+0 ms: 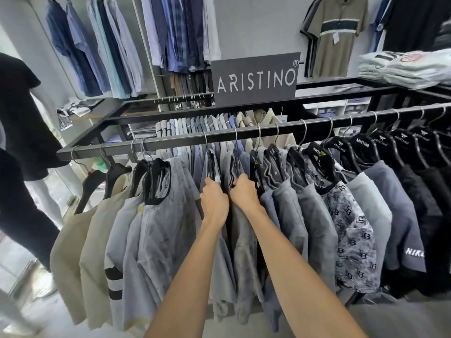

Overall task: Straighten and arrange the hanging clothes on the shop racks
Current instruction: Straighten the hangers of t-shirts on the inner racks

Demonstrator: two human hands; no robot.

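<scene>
Shirts (241, 252) on the rail (170, 140) are gripped at the top by outstretched left hand (214, 200) and right hand (244, 193).

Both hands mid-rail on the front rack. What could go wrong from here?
1. Left hand and right hand grip the grey shirts up at their hangers; a sharp pull might lift a hook off the front rail.
2. Sliding stock leftward may crowd the two close-set black hangers further.
</scene>
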